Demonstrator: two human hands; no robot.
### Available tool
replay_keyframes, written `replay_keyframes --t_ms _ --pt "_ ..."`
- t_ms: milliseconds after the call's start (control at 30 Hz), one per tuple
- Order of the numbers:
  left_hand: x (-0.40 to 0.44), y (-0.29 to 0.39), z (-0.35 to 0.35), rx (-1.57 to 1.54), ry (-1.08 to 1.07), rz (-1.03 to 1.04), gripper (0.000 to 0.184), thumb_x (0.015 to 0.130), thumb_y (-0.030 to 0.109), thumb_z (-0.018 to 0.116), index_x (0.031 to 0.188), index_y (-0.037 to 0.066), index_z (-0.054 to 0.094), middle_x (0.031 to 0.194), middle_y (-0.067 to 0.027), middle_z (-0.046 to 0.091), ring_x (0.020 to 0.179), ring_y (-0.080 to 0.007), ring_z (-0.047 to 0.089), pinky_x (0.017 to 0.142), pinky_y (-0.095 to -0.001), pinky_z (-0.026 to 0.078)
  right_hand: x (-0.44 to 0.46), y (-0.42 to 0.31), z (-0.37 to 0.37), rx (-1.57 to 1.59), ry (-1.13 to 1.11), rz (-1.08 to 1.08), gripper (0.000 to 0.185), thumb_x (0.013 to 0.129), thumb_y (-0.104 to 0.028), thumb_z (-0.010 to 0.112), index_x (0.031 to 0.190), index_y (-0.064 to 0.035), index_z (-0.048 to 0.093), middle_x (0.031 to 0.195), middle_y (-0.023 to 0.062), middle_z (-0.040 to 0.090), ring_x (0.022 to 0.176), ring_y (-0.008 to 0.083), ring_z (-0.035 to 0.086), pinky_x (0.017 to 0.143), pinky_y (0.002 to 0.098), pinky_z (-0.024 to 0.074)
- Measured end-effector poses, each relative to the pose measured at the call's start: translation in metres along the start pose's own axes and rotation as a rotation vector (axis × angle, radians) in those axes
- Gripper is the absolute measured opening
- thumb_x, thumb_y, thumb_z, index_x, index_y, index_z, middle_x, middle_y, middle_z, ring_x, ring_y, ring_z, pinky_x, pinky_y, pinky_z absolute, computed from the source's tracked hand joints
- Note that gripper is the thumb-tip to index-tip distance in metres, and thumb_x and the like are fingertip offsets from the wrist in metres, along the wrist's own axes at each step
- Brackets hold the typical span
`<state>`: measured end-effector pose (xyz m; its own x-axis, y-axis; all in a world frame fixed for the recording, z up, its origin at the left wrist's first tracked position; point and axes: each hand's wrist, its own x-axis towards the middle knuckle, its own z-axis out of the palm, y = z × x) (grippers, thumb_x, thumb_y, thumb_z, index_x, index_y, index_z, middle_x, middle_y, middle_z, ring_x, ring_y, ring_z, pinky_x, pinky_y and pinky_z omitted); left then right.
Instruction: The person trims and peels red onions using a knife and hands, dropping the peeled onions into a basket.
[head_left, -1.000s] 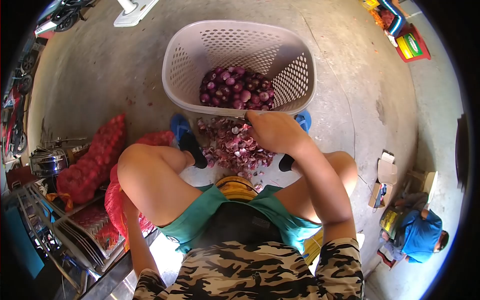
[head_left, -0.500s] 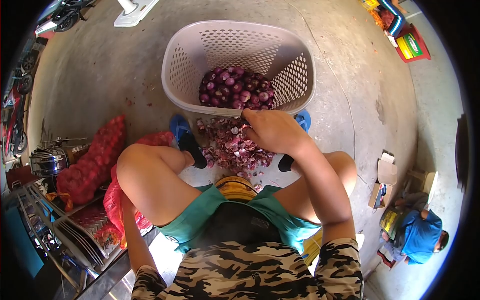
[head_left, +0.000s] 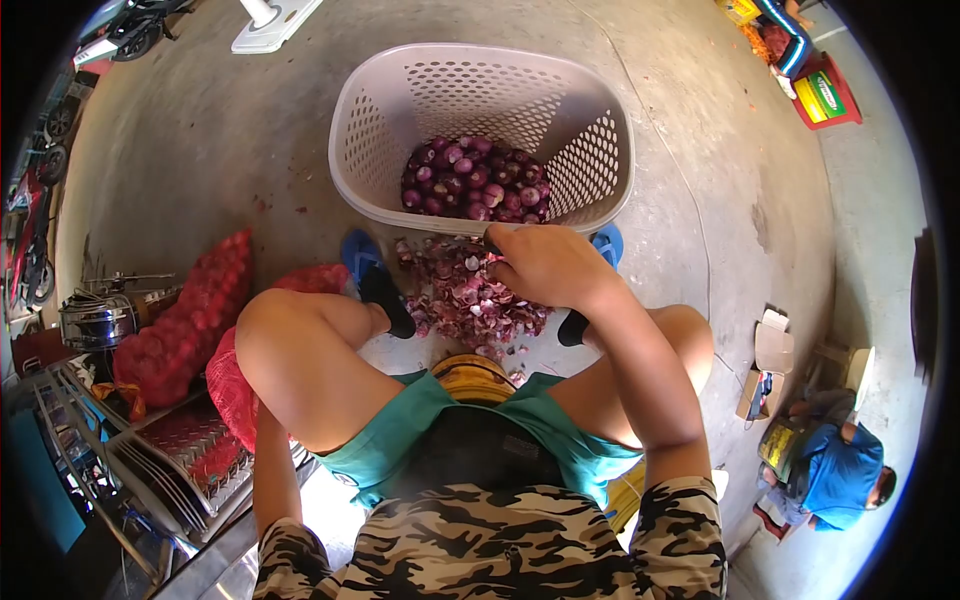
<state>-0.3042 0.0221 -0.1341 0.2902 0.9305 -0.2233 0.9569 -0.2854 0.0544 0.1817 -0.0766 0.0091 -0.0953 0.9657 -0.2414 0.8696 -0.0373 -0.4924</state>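
My right hand (head_left: 550, 264) is closed just over the near rim of a pale plastic laundry basket (head_left: 365, 205); what its curled fingers hold is hidden. Peeled red onions (head_left: 478, 180) lie in the bottom of that basket. Below the hand, a heap of onion skins (head_left: 470, 295) covers the floor between my feet. My left forearm (head_left: 276, 460) reaches down beside my left knee, which hides the hand. Against that knee is a red mesh sack (head_left: 228, 395).
A full red mesh sack of onions (head_left: 190, 325) leans at the left, by a metal rack (head_left: 150, 440) and a shiny pot (head_left: 97, 322). An open cardboard box (head_left: 773, 345) stands at the right. Nearby sits a person in blue (head_left: 845, 480). Another person's leg (head_left: 790, 40) shows beside a red tub (head_left: 828, 92).
The red mesh beside my left knee has drawn upward, baring more of the rack. My left forearm has shifted slightly. My right hand stays almost in place at the basket's rim.
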Motion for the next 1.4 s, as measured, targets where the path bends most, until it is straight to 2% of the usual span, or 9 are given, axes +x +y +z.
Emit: replay_keyframes --t_ms 400,600,833,900,1000,1100,1167,1300,1400 --pt "-0.003 0.055 0.022 0.022 0.018 -0.010 0.030 0.080 0.024 0.058 0.099 0.002 0.060 0.090 -0.0187 0.064 0.086 -0.0307 0.062 0.072 -0.0386 0.049 0.002 0.001 0.000 -0.007 -0.009 -0.005 0.029 0.078 -0.018 0.056 0.099 0.0019 0.052 0.072 0.0212 0.062 0.072 0.0386 0.061 0.065 0.0487 0.0474" --pt "-0.017 0.022 0.005 0.021 -0.022 -0.074 0.029 0.080 0.023 0.058 0.099 0.002 0.060 0.089 -0.0184 0.064 0.086 -0.0301 0.062 0.072 -0.0381 0.049 0.001 0.004 0.001 0.012 0.002 -0.012 0.027 0.078 -0.018 0.057 0.097 0.0011 0.053 0.072 0.0210 0.062 0.072 0.0384 0.061 0.065 0.0483 0.0475" --pt "-0.060 -0.030 -0.078 -0.087 -0.245 -0.343 0.028 0.080 0.022 0.058 0.099 0.002 0.060 0.088 -0.0181 0.064 0.086 -0.0294 0.062 0.072 -0.0374 0.048 -0.001 0.007 -0.002 0.018 0.021 0.001 0.027 0.078 -0.018 0.059 0.095 0.0008 0.053 0.070 0.0206 0.061 0.071 0.0387 0.061 0.065 0.0485 0.0472" --pt "-0.070 0.003 -0.143 -0.525 -0.218 -0.074 0.018 0.080 0.010 0.053 0.093 -0.001 0.058 0.078 -0.0139 0.060 0.075 -0.0218 0.058 0.065 -0.0334 0.045 -0.001 0.005 -0.005 0.011 -0.001 0.018 0.027 0.078 -0.019 0.059 0.096 0.0011 0.053 0.069 0.0207 0.061 0.071 0.0388 0.061 0.065 0.0486 0.0469" --pt "-0.065 0.023 -0.197 -0.687 -0.276 -0.114 0.014 0.075 0.000 0.049 0.087 -0.003 0.056 0.071 -0.0071 0.052 0.063 -0.0129 0.049 0.056 -0.0283 0.039 -0.001 0.006 -0.007 0.023 -0.007 0.011 0.028 0.082 -0.023 0.058 0.096 -0.0008 0.048 0.069 0.0205 0.058 0.070 0.0397 0.059 0.064 0.0492 0.0440" --pt "-0.048 0.109 -0.246 -0.688 -0.185 0.174 0.013 0.069 -0.001 0.057 0.081 -0.001 0.052 0.068 -0.0022 0.037 0.060 -0.0077 0.035 0.052 -0.0229 0.029 -0.001 0.006 -0.007 0.014 -0.001 0.002 0.029 0.083 -0.024 0.058 0.096 -0.0008 0.048 0.068 0.0203 0.058 0.070 0.0395 0.058 0.063 0.0488 0.0437" --pt "-0.034 0.159 -0.250 -0.829 -0.189 0.255 0.016 0.066 -0.004 0.058 0.081 -0.001 0.053 0.070 -0.0008 0.040 0.060 -0.0073 0.036 0.053 -0.0220 0.029 -0.002 0.008 -0.008 0.038 0.015 -0.025 0.029 0.084 -0.024 0.058 0.095 -0.0006 0.047 0.067 0.0202 0.057 0.069 0.0395 0.058 0.063 0.0488 0.0434" --pt "0.020 0.229 -0.216 -0.816 -0.411 0.742 0.013 0.074 -0.001 0.053 0.087 0.001 0.057 0.070 0.0011 0.044 0.061 -0.0049 0.040 0.052 -0.0245 0.032 -0.004 0.004 -0.018 0.079 0.012 -0.031 0.030 0.081 -0.023 0.058 0.096 0.0022 0.050 0.067 0.0213 0.059 0.070 0.0397 0.060 0.064 0.0492 0.0456" --pt "0.050 0.270 -0.170 -0.992 -0.696 0.584 0.010 0.082 0.005 0.056 0.091 0.001 0.057 0.071 0.0032 0.045 0.065 -0.0045 0.041 0.055 -0.0237 0.034 -0.007 0.003 -0.031 0.159 -0.068 -0.007 0.041 0.085 -0.032 0.058 0.103 0.0039 0.050 0.071 0.0238 0.060 0.074 0.0397 0.061 0.066 0.0469 0.0471"
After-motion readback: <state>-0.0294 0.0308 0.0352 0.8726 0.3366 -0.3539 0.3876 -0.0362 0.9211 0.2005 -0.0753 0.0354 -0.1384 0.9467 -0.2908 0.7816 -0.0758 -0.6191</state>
